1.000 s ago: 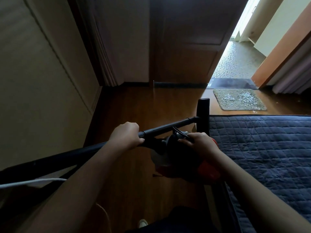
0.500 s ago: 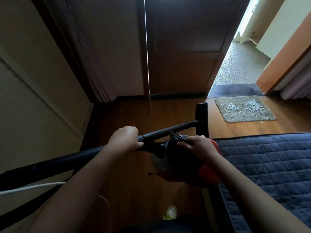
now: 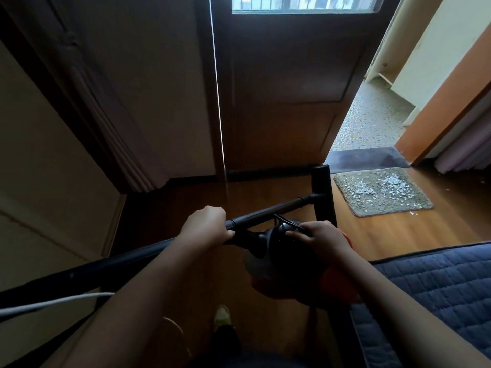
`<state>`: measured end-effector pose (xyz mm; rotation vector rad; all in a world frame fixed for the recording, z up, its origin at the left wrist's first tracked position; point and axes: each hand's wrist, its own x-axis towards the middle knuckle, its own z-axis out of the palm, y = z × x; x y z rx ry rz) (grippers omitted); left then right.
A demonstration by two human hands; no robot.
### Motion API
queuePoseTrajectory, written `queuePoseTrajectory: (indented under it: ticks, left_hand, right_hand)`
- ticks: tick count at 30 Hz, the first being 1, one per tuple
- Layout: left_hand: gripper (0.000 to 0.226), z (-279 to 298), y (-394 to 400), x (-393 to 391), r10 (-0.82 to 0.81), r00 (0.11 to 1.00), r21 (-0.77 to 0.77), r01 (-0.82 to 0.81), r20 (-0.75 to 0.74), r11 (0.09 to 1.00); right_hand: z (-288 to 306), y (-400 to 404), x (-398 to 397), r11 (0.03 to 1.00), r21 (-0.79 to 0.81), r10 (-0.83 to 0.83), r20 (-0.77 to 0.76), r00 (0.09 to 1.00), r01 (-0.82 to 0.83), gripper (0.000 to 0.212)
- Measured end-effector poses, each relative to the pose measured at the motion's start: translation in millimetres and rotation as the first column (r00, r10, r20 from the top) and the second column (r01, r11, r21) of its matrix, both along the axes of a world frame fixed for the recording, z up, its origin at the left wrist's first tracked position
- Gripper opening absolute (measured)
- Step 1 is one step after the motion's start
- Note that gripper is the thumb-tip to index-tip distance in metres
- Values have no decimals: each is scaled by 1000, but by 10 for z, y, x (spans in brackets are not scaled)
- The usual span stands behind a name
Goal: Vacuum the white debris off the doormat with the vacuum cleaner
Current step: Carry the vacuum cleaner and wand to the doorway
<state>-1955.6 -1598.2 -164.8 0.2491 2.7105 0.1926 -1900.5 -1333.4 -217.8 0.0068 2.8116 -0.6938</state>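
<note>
A grey doormat (image 3: 382, 193) lies on the wooden floor by the open doorway, strewn with white debris (image 3: 372, 187). My left hand (image 3: 206, 227) grips the black tube (image 3: 268, 212) of the vacuum cleaner. My right hand (image 3: 318, 239) curls over the top of its black and red body (image 3: 281, 258), held above the floor. The tube ends in an upright black nozzle (image 3: 322, 192), just left of the mat's near left corner; whether it touches the floor I cannot tell.
A dark wooden door (image 3: 287, 96) stands straight ahead, with the bright tiled doorway (image 3: 369, 120) to its right. A navy quilted mattress (image 3: 438, 290) fills the lower right. A white cable (image 3: 53, 302) runs off at lower left. A few white bits (image 3: 412, 213) lie beside the mat.
I have moved forward with the vacuum cleaner, and the doormat now looks nearer and larger. The mattress edge has slid back toward me. Both hands keep their hold.
</note>
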Motion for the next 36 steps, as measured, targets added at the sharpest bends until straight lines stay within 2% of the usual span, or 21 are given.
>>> queuePoseTrajectory:
  ticks: [7,14,19,26,36]
  left_hand:
    - [24,62,91,-1122,-130,991,11,130,4,991]
    - [24,51,578,-1943,-248,968,12,249,-32,968]
    - [24,-84,1205,-2439,-317,948,-4,317,-23,949]
    - [26,-178,2279,-3084,-431,902,-59,430,5,901]
    - [26,-55,3698,-3664,-599,798,-120,589,-74,799]
  right_hand:
    - [43,86,-779,995,39,-94,-25,995,95,33]
    - [93,455,-1324,978,71,-195,-17,981,196,41]
    - [-53,985,-1643,959,106,-262,-16,965,262,44]
    - [-205,1850,-2004,926,62,-372,-12,928,372,45]
    - [-179,2947,-2326,843,27,-533,-98,841,537,42]
